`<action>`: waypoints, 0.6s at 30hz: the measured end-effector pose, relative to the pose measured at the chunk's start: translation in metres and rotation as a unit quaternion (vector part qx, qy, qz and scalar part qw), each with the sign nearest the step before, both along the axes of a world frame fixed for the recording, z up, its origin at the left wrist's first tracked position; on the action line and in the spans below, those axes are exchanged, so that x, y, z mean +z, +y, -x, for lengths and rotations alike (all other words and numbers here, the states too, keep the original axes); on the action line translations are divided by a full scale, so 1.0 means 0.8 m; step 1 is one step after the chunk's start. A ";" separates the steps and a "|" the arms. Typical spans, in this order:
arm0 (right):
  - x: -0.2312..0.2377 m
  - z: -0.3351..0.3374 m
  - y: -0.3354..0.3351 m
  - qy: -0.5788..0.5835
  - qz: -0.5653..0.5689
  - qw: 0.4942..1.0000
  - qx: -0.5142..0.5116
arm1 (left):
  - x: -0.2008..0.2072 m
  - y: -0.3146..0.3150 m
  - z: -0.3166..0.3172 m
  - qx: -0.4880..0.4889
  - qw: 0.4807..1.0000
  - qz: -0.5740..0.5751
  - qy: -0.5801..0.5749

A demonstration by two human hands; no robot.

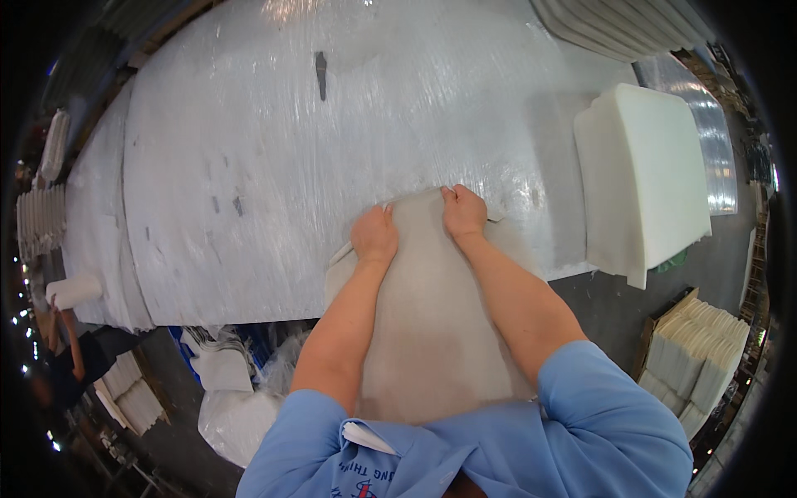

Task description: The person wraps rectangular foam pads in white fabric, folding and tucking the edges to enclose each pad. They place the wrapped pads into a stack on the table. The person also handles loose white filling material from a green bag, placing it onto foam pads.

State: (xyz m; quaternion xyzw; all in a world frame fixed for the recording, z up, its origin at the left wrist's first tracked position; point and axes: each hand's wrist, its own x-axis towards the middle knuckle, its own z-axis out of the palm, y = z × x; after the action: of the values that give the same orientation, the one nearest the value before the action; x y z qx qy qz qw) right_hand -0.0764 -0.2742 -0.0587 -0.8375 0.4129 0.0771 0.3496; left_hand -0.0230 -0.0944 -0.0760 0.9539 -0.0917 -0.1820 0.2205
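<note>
Both of my hands grip the far edge of a beige piece [432, 332], which looks like cloth over a padded or foam shape. It stretches from the tabletop back to my body. My left hand [375, 236] is closed on the left part of that edge, thumb on top. Closed the same way, my right hand [465, 213] holds the edge a short way to the right. Small flaps of the beige piece stick out beside both hands. Its underside is hidden.
Shiny plastic film covers the wide table [249, 149]. White foam pieces [664, 174] stand at its right end, with stacked pale pieces [693, 357] below. More curved pale pieces [614, 25] lie at the far right. Another person [70, 349] handles a white piece at the left.
</note>
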 end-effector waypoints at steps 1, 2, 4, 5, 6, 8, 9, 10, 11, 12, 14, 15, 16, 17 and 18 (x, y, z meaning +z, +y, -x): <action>0.002 0.002 -0.002 -0.009 0.006 1.000 0.005 | 0.003 0.002 -0.002 -0.005 1.000 0.010 0.001; 0.005 0.003 -0.004 -0.017 0.012 1.000 0.010 | 0.008 0.005 -0.001 -0.015 1.000 0.014 0.007; 0.012 0.007 -0.006 -0.045 0.012 0.999 0.006 | 0.020 0.013 -0.003 -0.035 0.999 0.019 0.019; 0.014 0.011 -0.006 -0.054 0.010 0.998 0.005 | 0.026 0.023 -0.004 -0.069 0.998 0.008 0.012; 0.014 0.015 -0.007 -0.052 0.012 0.999 0.001 | 0.034 0.035 -0.007 -0.105 0.994 -0.003 0.007; 0.011 0.014 -0.008 -0.044 0.013 0.999 -0.002 | 0.039 0.060 -0.011 -0.131 0.991 -0.030 0.006; 0.010 0.013 -0.003 -0.030 0.015 0.999 0.004 | 0.037 0.078 -0.008 -0.115 0.992 -0.049 0.015; 0.009 0.011 -0.001 -0.016 0.017 1.000 0.009 | 0.032 0.089 -0.007 -0.100 0.992 -0.068 0.024; 0.007 0.008 0.000 -0.001 0.019 1.000 0.015 | 0.025 0.092 -0.010 -0.100 0.993 -0.058 -0.013; 0.006 0.009 0.003 -0.003 0.012 1.000 0.014 | 0.017 0.093 -0.008 -0.099 0.993 -0.048 -0.043; 0.006 0.005 -0.001 -0.004 0.002 1.000 0.013 | 0.001 0.090 -0.007 -0.094 0.991 -0.032 -0.087; 0.001 0.003 -0.002 -0.006 -0.001 1.000 0.010 | -0.003 0.091 -0.008 -0.094 0.990 -0.029 -0.099; -0.003 0.001 -0.003 -0.009 -0.005 1.000 0.006 | -0.008 0.092 -0.009 -0.094 0.989 -0.026 -0.111; -0.007 0.001 -0.002 -0.011 -0.009 1.000 0.002 | -0.013 0.092 -0.008 -0.089 0.990 -0.022 -0.111; -0.010 -0.004 -0.004 -0.004 -0.006 1.000 0.008 | -0.016 0.089 -0.011 -0.085 0.989 -0.016 -0.119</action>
State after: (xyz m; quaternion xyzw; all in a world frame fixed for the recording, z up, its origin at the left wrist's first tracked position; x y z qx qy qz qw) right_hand -0.0729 -0.2773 -0.0671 -0.8386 0.4046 0.0793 0.3559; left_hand -0.0138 -0.0234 -0.0885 0.9608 -0.1956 -0.0864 0.1766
